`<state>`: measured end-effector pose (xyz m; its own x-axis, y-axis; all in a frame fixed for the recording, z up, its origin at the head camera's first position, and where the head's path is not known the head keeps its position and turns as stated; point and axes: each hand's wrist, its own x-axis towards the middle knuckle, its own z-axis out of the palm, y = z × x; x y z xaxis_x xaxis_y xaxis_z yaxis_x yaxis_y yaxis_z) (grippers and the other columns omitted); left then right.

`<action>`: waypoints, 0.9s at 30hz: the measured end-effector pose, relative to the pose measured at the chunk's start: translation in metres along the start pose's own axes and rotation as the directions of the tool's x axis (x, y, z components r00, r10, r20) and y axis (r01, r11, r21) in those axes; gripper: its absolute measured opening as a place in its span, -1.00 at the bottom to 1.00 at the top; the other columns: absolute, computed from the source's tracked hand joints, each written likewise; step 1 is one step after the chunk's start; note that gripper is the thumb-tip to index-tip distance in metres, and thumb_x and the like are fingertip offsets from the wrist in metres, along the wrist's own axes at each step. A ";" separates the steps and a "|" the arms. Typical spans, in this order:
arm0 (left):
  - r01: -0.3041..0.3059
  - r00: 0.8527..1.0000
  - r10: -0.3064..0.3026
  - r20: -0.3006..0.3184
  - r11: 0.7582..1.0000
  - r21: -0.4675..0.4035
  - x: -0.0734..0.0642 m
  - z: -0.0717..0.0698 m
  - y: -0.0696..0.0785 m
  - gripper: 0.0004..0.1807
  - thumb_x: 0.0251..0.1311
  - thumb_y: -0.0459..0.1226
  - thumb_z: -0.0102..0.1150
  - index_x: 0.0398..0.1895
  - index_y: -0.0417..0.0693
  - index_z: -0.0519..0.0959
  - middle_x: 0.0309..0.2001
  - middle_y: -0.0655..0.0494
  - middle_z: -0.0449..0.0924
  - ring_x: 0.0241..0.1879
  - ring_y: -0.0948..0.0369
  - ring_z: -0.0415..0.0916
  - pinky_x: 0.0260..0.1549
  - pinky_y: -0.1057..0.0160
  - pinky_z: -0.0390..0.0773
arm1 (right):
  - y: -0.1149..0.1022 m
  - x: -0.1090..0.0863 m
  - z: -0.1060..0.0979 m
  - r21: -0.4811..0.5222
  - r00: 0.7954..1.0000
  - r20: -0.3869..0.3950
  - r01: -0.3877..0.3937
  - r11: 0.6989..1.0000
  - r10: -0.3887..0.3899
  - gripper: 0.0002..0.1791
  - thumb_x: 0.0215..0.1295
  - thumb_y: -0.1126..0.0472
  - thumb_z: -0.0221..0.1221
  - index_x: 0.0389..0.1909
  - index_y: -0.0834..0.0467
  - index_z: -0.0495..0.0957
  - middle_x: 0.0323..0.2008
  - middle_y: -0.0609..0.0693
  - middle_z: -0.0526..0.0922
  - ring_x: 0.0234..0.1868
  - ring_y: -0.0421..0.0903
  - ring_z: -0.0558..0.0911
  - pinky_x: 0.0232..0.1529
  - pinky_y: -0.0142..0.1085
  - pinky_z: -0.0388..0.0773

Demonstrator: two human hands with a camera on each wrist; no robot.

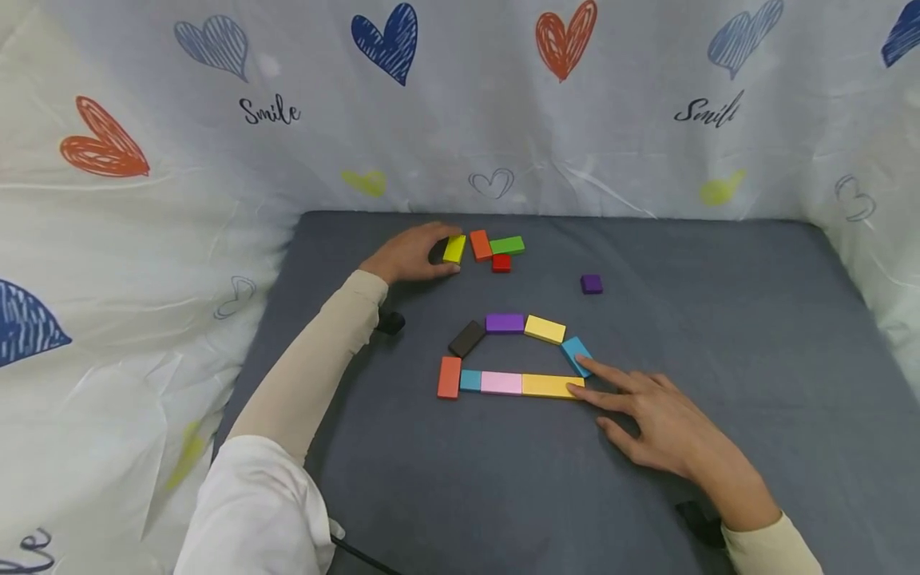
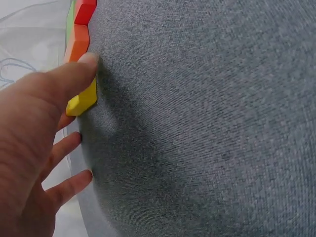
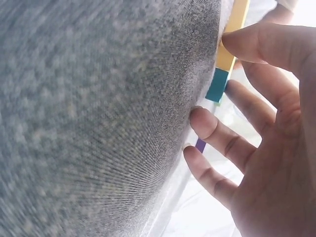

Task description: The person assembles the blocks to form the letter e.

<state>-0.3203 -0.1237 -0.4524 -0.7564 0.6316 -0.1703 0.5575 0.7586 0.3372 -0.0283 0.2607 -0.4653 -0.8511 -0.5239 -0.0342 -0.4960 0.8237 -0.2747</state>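
A white fabric curtain [image 1: 446, 120] rises behind the dark gray cloth-covered table [image 1: 719, 319] and also borders its left and right sides. Its print shows 2 scribbled orange-red hearts [image 1: 566, 38], 2 scribbled light blue hearts [image 1: 213, 46] and 3 scribbled dark blue hearts [image 1: 386, 44], 2 of those cut off at the head view's side edges. Small yellow hearts [image 1: 365, 183], thin outlined hearts [image 1: 492, 174] and black script lettering [image 1: 269, 110] reading "Smile" also appear.
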 end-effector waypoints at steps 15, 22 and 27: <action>0.071 0.995 -0.068 -0.069 0.997 0.040 0.000 0.003 0.007 -0.25 0.39 0.12 0.33 0.55 0.07 0.43 0.50 0.01 0.42 0.44 0.01 0.39 0.46 -0.12 0.28 | -0.001 0.000 -0.001 0.002 1.000 -0.004 0.009 1.000 -0.009 -0.31 0.40 0.02 0.36 0.51 -0.36 0.42 0.65 -0.16 0.20 0.33 0.08 0.61 0.23 0.24 0.48; 0.080 0.986 -0.069 -0.151 0.995 0.066 -0.006 0.001 0.008 -0.27 0.32 0.21 0.34 0.44 0.07 0.54 0.38 0.06 0.55 0.36 0.08 0.46 0.34 -0.20 0.20 | -0.001 0.000 -0.002 0.000 1.000 -0.017 0.021 1.000 -0.021 -0.30 0.39 0.03 0.37 0.51 -0.38 0.43 0.64 -0.16 0.22 0.30 0.08 0.64 0.21 0.24 0.48; 0.088 0.973 -0.079 -0.218 0.996 0.032 -0.018 -0.005 0.014 -0.26 0.26 0.26 0.34 0.39 0.08 0.56 0.32 0.09 0.57 0.28 0.10 0.51 0.32 -0.15 0.18 | -0.003 0.000 -0.003 0.008 1.000 -0.007 0.017 1.000 -0.017 -0.31 0.39 0.04 0.37 0.51 -0.37 0.43 0.64 -0.14 0.22 0.31 0.10 0.62 0.21 0.25 0.48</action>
<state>-0.3005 -0.1255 -0.4403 -0.8545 0.5194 0.0092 0.4993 0.8162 0.2906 -0.0274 0.2589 -0.4620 -0.8437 -0.5364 -0.0229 -0.5092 0.8129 -0.2827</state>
